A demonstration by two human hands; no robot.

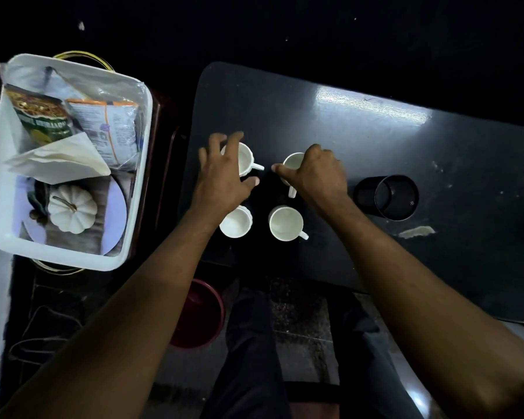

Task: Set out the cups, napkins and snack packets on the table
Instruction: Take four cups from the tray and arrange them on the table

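Cups (286,222) under left hand (223,176), right hand (319,173)

head-worn view, steeply downward, close over table (375,140)

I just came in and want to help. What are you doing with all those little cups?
A person is laying out four white cups on the dark table. The left hand is on the far-left cup, the right hand on the far-right cup. Two nearer cups stand untouched. The napkins and snack packets are in the white tub.
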